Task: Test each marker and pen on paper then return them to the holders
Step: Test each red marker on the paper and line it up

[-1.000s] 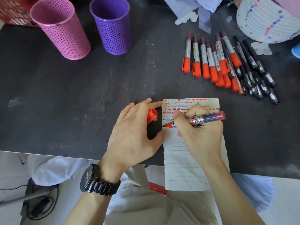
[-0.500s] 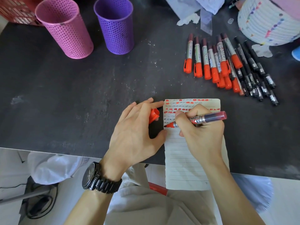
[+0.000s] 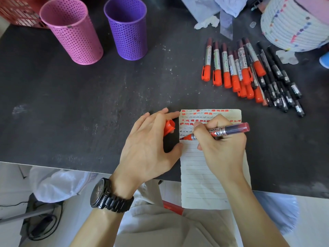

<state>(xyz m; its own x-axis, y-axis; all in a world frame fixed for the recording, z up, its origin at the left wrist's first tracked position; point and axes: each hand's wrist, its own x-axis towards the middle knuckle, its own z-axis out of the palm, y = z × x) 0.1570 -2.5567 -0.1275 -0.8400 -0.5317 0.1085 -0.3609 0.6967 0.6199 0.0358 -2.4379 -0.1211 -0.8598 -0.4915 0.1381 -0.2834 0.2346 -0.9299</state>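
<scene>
Now your right hand (image 3: 222,147) pinches an uncapped red marker with a clear barrel (image 3: 229,131), fingers curled tight around it. Its red tip touches the lined strip of paper (image 3: 201,175), at the left edge, just under the rows of red marks and squiggles. The paper lies on the dark table top (image 3: 89,107) and hangs over the near edge.

Your left hand (image 3: 147,148) rests on the table just beside the paper, fingers spread, and it holds the round orange-red cap (image 3: 169,126) under its fingers. A black watch (image 3: 106,196) sits on that wrist.

Far back on the left stand a pink holder with little holes (image 3: 71,31) and a purple holder with little holes (image 3: 128,29), both upright. On the right lies a bunch of capped red markers (image 3: 231,68), and touching it, a bunch of black pens (image 3: 279,81).
</scene>
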